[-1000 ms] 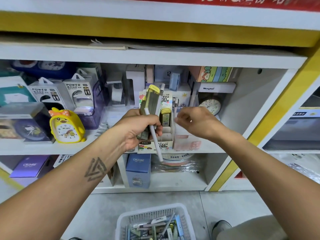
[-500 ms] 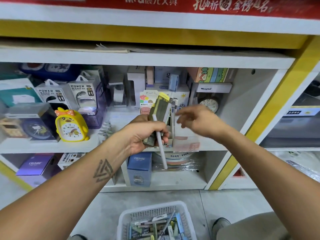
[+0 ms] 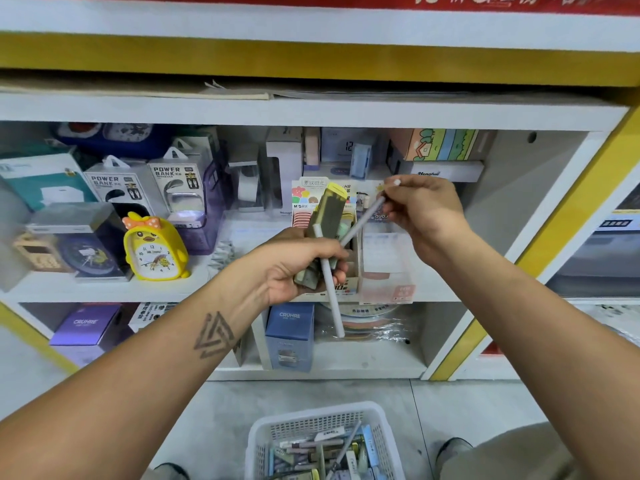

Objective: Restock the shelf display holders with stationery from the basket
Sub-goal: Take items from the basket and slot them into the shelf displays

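This is a shop, most likely a stationery and small goods store. White shelves (image 3: 311, 112) with yellow trim hold many new products in retail packaging: power bank boxes (image 3: 117, 188), a yellow duck clock (image 3: 154, 247), boxed clocks (image 3: 83, 251) and a display holder (image 3: 346, 285) with printed cards. A red banner (image 3: 485, 1) with Chinese characters runs above, though it is cut off. A white basket (image 3: 322, 431) of pens stands on the tiled floor.

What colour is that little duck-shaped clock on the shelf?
The duck clock is bright yellow with an orange bow and white dial, seen in the head view.
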Demonstrator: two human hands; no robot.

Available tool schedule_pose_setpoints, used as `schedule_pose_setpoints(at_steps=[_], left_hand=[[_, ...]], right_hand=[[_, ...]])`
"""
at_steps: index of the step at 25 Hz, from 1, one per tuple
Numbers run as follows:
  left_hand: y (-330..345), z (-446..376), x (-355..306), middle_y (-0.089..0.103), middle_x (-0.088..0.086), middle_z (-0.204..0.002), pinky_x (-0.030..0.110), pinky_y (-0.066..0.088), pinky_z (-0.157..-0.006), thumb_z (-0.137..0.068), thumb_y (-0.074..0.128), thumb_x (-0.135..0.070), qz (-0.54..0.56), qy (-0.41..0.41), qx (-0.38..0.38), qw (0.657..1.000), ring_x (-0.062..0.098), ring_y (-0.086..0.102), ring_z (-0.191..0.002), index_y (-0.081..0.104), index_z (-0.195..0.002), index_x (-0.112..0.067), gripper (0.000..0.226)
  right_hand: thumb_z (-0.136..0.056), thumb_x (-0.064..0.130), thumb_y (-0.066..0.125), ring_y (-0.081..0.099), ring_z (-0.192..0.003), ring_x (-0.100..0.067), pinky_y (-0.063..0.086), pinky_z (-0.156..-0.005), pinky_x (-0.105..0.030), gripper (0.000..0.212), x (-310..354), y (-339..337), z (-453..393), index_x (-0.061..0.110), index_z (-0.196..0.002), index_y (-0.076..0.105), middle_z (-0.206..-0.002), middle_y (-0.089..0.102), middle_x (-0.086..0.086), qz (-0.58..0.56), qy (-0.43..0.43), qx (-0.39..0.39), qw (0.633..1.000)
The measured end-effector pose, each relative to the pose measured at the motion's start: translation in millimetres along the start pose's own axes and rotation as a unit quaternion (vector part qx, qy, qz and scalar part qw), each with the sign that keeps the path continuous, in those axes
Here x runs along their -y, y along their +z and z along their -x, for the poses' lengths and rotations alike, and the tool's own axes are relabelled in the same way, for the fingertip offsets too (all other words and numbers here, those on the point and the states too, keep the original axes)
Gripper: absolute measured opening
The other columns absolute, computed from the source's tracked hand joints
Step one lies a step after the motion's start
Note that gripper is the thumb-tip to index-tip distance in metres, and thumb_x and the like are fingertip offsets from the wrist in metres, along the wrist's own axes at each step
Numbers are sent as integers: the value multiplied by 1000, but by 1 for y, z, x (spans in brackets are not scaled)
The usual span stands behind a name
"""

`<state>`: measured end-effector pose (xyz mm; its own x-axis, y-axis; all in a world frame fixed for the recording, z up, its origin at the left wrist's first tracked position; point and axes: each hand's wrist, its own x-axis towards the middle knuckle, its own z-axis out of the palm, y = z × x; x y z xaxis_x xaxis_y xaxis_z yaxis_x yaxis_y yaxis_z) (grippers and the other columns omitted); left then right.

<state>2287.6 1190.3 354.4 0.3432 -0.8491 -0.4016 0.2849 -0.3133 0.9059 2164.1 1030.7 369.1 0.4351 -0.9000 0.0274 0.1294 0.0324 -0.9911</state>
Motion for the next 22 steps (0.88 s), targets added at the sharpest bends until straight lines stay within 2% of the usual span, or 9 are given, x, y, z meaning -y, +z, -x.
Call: schedule_pose_setpoints(at_steps=[2, 4, 6, 8, 9, 11, 14, 18, 22], left_hand=[[-6, 0, -1, 68, 17, -70, 28, 54, -61, -81, 66, 3, -18, -11, -23, 1000, 21, 65, -57, 67, -78, 1, 4], [-13, -2, -3, 67, 16, -66, 31, 51, -69, -81, 63, 4, -14, -13, -52, 998, 21, 64, -55, 65, -72, 0, 10], [-18, -2, -4, 66, 16, -65, 35, 49, -74, -81, 61, 5, 1, -2, -79, 997, 21, 64, -54, 64, -72, 0, 11], [-18, -2, -7, 65, 19, -69, 36, 48, -75, -80, 61, 6, 6, 12, -90, 996, 22, 64, -53, 64, -72, 1, 10], [-17, -2, -7, 65, 19, -69, 35, 49, -73, -80, 61, 6, 3, 17, -90, 996, 22, 65, -53, 64, -71, 0, 11], [-12, -4, -8, 66, 18, -66, 31, 53, -65, -80, 62, 5, -8, 21, -86, 996, 22, 65, -52, 65, -70, -1, 12], [-3, -10, -8, 66, 19, -66, 28, 54, -59, -79, 63, 5, -11, 23, -79, 997, 24, 64, -53, 65, -66, -1, 15], [9, -19, -7, 66, 19, -64, 31, 54, -64, -80, 62, 8, 3, 17, -71, 997, 24, 63, -52, 64, -64, 0, 18], [16, -25, -6, 66, 18, -63, 29, 56, -58, -81, 63, 8, 9, 11, -70, 997, 24, 62, -51, 63, -62, 0, 20]], right_hand=[[-93, -2, 61, 60, -53, -14, 51, -56, -24, 11, 1, -2, -4, 5, -89, 68, -71, 69, -12, 16, -23, -40, 999], [-95, 2, 60, 64, -58, -18, 55, -61, -31, 12, 1, -4, -6, 13, -94, 64, -78, 71, -14, 97, -74, -54, 991], [-97, 10, 59, 69, -74, -28, 58, -70, -42, 11, -1, -7, -8, 20, -102, 60, -86, 71, -14, 250, -152, -52, 955], [-99, 17, 58, 68, -81, -28, 57, -68, -39, 10, -1, -10, -4, 21, -107, 61, -85, 69, -9, 349, -221, -48, 909], [-99, 18, 58, 69, -79, -25, 56, -64, -33, 9, 0, -12, -3, 21, -106, 62, -84, 70, -7, 350, -238, -53, 904], [-98, 13, 60, 71, -73, -24, 57, -61, -27, 8, 6, -15, -6, 20, -101, 62, -85, 71, -12, 266, -232, -83, 932], [-96, 8, 60, 71, -72, -28, 61, -69, -42, 15, 11, -24, -14, 23, -95, 56, -85, 69, -20, 197, -215, -129, 948], [-100, 16, 56, 70, -79, -25, 59, -73, -41, 6, -10, -26, -20, 16, -104, 53, -85, 70, -7, 386, -234, -66, 890], [-100, 14, 51, 67, -81, -33, 57, -74, -51, 5, -27, -21, -26, 12, -105, 50, -87, 68, -13, 444, -250, 0, 861]])
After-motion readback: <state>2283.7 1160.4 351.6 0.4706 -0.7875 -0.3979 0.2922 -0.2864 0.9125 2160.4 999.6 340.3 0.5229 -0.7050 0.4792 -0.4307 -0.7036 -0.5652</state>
